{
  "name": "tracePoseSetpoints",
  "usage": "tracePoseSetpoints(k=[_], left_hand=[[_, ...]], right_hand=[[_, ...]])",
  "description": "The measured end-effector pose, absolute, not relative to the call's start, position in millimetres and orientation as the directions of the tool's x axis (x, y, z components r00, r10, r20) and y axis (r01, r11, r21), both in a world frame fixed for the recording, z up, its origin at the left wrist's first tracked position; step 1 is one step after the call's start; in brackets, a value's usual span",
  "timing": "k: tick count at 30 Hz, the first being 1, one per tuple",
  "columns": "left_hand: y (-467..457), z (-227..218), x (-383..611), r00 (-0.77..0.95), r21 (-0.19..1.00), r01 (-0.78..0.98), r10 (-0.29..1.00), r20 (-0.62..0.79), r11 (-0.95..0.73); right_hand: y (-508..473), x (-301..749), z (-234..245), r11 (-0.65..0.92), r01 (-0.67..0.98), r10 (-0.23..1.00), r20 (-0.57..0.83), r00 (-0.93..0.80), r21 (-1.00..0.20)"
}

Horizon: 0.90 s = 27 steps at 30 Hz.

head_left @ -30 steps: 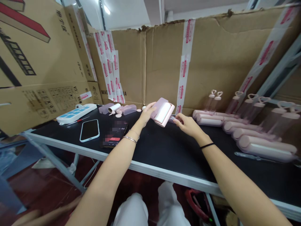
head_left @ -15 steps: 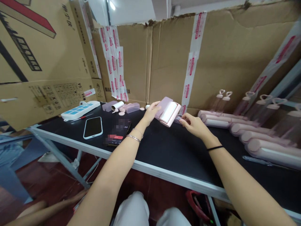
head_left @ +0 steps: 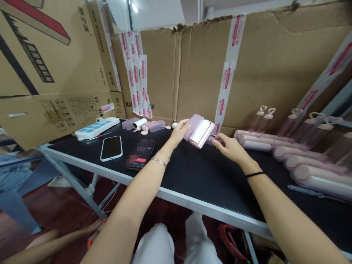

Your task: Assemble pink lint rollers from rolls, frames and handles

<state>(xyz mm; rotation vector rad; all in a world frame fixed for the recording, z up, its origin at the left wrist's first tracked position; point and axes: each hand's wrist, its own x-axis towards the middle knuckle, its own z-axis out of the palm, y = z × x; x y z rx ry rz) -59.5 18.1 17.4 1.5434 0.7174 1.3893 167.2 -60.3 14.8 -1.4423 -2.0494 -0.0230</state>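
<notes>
My left hand (head_left: 179, 134) is closed on a lint roller (head_left: 200, 132) above the black tabletop. The roller has a white sheet roll in a pink body, with a translucent purple cover (head_left: 193, 124) swung aside under my left fingers. My right hand (head_left: 224, 146) is just to the right of it, with thumb and fingers pinched on a small translucent piece (head_left: 210, 140) beside the roller's end. The fingers partly cover that piece, and I cannot tell whether it joins the roller.
Several pink lint rollers (head_left: 316, 174) with heart-loop handles lie at right, near a clear-handled screwdriver (head_left: 305, 190). At left are two phones (head_left: 111, 148), a power strip (head_left: 96, 128) and loose roller parts (head_left: 157, 126). Cardboard (head_left: 203, 73) walls the back. Another person's hand (head_left: 96, 224) shows lower left.
The whole view has shifted slightly. The roller has turned a little in my left hand, showing more of the roll's near end. Both hands keep their holds.
</notes>
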Motion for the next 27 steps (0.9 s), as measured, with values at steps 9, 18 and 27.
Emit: tracePoseSetpoints(k=[9, 18, 27], left_hand=[[19.4, 16.4, -58.3, 0.199, 0.903, -0.156, 0.882, 0.426, -0.401], [21.5, 16.2, -58.3, 0.199, 0.893, -0.168, 0.873, 0.445, -0.417], [20.6, 17.1, -58.1, 0.144, 0.874, -0.18, 0.867, 0.477, -0.451]], right_hand=[[-61.0, 167.6, 15.1, 0.404, 0.856, 0.842, 0.496, -0.212, -0.321], [-59.9, 168.5, 14.5, 0.393, 0.857, 0.852, 0.481, -0.205, -0.333], [-61.0, 165.3, 14.1, 0.41, 0.847, 0.839, 0.505, -0.205, -0.339]])
